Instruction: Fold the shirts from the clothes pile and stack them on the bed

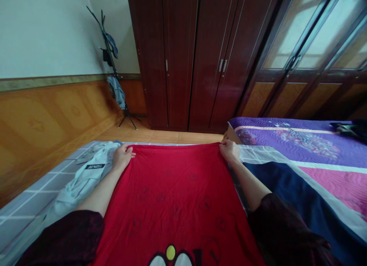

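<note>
A red piece of clothing point(177, 181), printed with faint dark drawings and a cartoon figure at the bottom of the view, lies stretched out before me. My left hand point(123, 157) pinches its far left corner. At the far right corner, my right hand point(229, 150) grips the same edge. Between the hands the far edge runs nearly straight and taut. The near end runs out of view, so which kind of garment it is cannot be told. Beside my left forearm lies a pale garment point(86, 174) with a dark label. Dark blue fabric point(289, 185) lies beyond my right forearm.
Under the clothes is a grey checked bed cover point(37, 193). To the right, a purple and pink quilt point(312, 137) has dark clothing point(349, 129) on it. A dark red wardrobe point(183, 67) stands across the floor, with a coat rack point(111, 63) at its left.
</note>
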The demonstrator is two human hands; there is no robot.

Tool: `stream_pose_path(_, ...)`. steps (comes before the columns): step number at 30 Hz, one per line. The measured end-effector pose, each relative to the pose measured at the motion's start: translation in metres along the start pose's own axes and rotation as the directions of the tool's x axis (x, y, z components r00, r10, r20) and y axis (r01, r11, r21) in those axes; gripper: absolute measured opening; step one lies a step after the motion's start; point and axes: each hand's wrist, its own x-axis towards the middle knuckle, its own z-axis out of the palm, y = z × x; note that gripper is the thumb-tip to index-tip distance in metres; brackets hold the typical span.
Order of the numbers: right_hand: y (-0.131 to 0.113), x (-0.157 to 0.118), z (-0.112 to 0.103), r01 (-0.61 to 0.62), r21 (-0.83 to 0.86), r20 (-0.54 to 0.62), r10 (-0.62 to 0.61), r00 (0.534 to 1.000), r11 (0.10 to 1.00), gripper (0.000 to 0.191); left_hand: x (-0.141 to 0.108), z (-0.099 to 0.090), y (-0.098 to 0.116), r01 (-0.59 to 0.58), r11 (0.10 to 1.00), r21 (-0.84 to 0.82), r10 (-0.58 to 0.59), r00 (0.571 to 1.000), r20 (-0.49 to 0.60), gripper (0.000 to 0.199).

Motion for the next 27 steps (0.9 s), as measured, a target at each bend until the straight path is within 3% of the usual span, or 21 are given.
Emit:
stream_pose_path(5,0.002,0.003,-0.001,-0.003,-0.037,0.035,0.004,0.999,0.999,0.026,-0.003,-0.004,0.003,-0.102,0.980,0.169,0.105,0.994,-0.007,0.019)
stream_pose_path(10,0.007,0.011,0.000,0.028,-0.033,0.223,-0.020,0.975,0.999,0.021,-0.008,-0.007,0.009,-0.187,0.930,0.316,0.164,0.981,0.099,0.014)
stream_pose_path(15,0.011,0.020,-0.002,0.033,0.013,0.385,-0.035,0.922,0.999,0.025,-0.006,-0.011,0.008,-0.266,0.903,0.338,0.205,0.957,0.205,0.018)
stream_pose_path(18,0.011,0.022,-0.002,0.034,0.035,0.399,-0.045,0.916,0.999,0.024,0.000,-0.013,0.002,-0.245,0.905,0.348,0.186,0.963,0.195,0.020)
stream_pose_path(23,0.011,0.023,-0.002,0.059,0.042,0.396,-0.070,0.916,0.997,0.024,0.006,-0.013,-0.005,-0.154,0.910,0.386,0.134,0.988,0.078,0.021)
stream_pose_path(27,0.009,0.019,-0.004,0.089,0.083,0.412,-0.116,0.904,0.993,0.025,0.003,-0.011,-0.002,-0.161,0.902,0.401,0.137,0.987,0.087,0.021)
